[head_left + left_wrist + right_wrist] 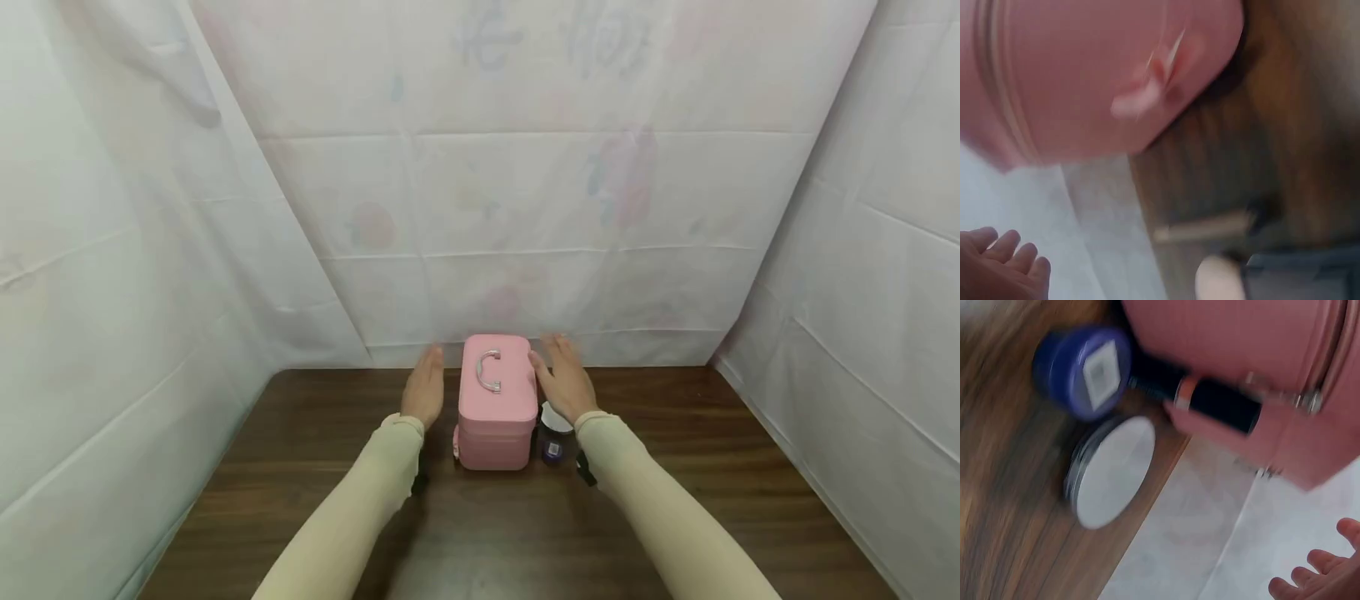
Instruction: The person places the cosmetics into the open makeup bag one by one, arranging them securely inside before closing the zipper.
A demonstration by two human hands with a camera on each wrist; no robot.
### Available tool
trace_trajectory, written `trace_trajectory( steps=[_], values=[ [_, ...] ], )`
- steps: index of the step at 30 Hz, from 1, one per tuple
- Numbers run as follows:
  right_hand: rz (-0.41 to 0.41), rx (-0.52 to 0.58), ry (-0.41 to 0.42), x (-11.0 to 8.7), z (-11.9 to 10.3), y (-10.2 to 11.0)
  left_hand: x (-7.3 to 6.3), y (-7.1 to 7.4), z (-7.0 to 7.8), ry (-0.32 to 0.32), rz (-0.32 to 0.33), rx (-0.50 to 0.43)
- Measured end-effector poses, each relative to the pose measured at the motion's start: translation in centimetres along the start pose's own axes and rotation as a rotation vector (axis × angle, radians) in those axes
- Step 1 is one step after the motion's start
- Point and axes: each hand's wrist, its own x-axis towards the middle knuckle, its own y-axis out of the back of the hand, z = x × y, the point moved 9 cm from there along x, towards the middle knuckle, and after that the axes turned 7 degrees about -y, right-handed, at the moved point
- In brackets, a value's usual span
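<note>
A pink case (498,396) with a silver handle (487,371) on its lid stands upright on the table, its lid down. To its left is my left hand (424,387), fingers straight and apart from the case. On the other side my right hand (567,382) is held with fingers extended and spread; its thumb is near the lid's edge, and I cannot tell whether it touches. Metal clasps (1310,401) show on the case's right side. A blurred pink tab or bow (1147,87) is on its left side. Both hands hold nothing.
Beside the case's right side are a purple-blue jar (1100,372), a round container with a white top (1116,472) and a dark tube with a copper band (1219,403). A blurred beige stick (1207,226) appears left of the case. White cloth (525,192) hangs behind the table.
</note>
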Motion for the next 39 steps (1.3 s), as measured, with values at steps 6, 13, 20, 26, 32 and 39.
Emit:
trace_trajectory(
  steps=[6, 13, 20, 26, 32, 39],
  values=[
    [-0.016, 0.026, 0.055, -1.5, -2.4, -1.5, -2.4, -2.0, -0.2, 0.010, -0.032, -0.103],
    [0.000, 0.001, 0.157, -3.3, -4.8, -2.6, -5.0, -3.9, -0.3, -0.040, -0.077, -0.152],
    [0.014, -0.053, 0.201, -4.3, -5.8, -2.9, -6.2, -5.1, 0.2, -0.127, -0.063, -0.174],
    [0.040, -0.116, 0.245, -5.3, -6.4, -2.8, -6.9, -5.9, -0.3, -0.114, -0.032, -0.186],
    [0.080, -0.137, 0.266, -5.9, -7.0, -2.9, -7.0, -6.1, -0.6, -0.063, -0.022, -0.204],
    [0.107, -0.179, 0.315, -6.8, -8.2, -3.4, -7.1, -6.6, -0.8, -0.111, -0.025, -0.243]
  ],
)
